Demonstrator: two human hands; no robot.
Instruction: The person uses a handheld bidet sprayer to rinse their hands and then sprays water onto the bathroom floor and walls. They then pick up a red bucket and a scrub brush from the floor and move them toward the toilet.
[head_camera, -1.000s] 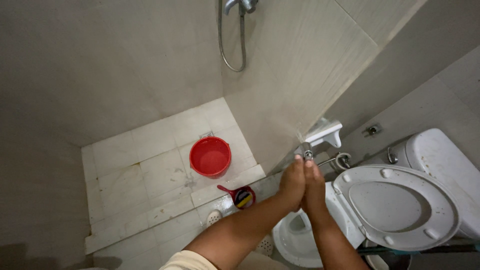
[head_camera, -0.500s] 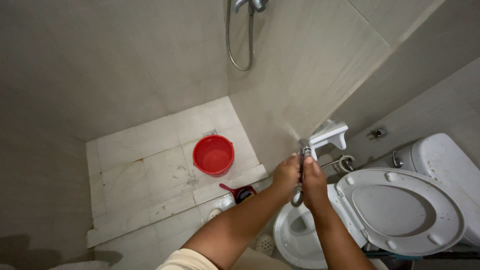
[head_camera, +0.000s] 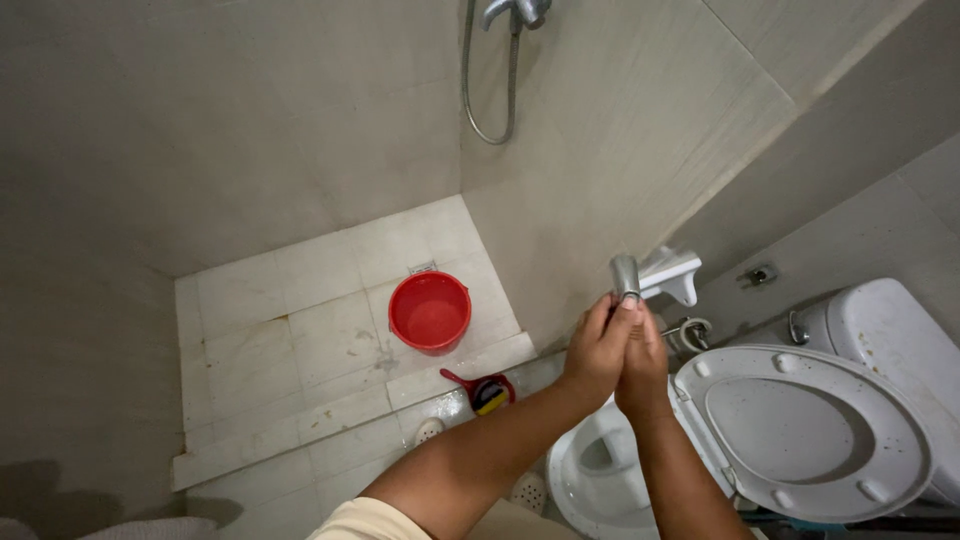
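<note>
My left hand (head_camera: 598, 350) and right hand (head_camera: 643, 362) are raised together before me, palms pressed side by side, fingers curled closed, both forearms bare and converging upward.

The clasped left hand (head_camera: 598, 350) and right hand (head_camera: 643, 365) cover all of the metal spray nozzle (head_camera: 625, 277) but its tip, so the grip on it cannot be made out. Above them, the chrome shower fitting (head_camera: 515, 12) is cut by the top edge. Right of the hands, the white toilet tank (head_camera: 895, 330) runs off the frame. Below them, the forearms hide part of the white toilet bowl (head_camera: 600, 470).
</note>
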